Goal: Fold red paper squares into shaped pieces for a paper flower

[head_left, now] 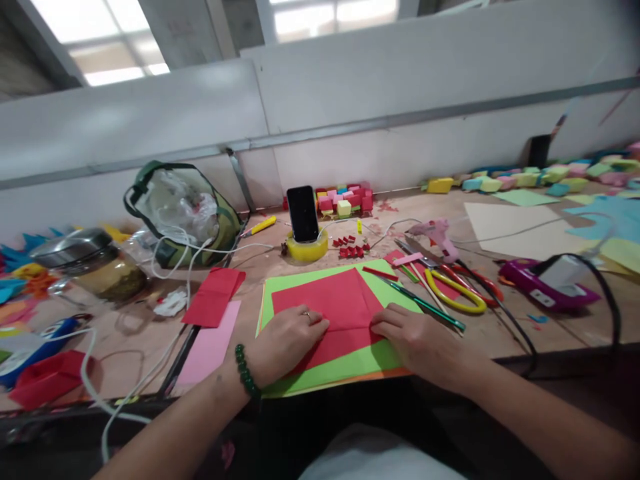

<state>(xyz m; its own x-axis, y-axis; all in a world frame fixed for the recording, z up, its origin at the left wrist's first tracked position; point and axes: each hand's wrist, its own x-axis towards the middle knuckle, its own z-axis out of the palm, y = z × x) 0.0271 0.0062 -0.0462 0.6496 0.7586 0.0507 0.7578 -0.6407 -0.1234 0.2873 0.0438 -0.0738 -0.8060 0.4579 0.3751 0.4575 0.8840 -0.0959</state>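
You get soft, even daylight from blown-out windows [110,47] far above. Only faint shadows lie under your left hand [285,341] and right hand [420,343]. Edges bend and blur.

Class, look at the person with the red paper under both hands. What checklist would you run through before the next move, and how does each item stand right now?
1. Both hands on the paper: ok; the left hand and right hand press down on the red sheet.
2. Red sheet backed: ok; it lies on the green sheet, within its edges.
3. Crease straight: cannot tell; the hands cover it.
4. Green sheet free of tools: not ok; the green pen lies across its right corner.
5. Scissors away from the hands: ok; they lie apart, right of the pen.
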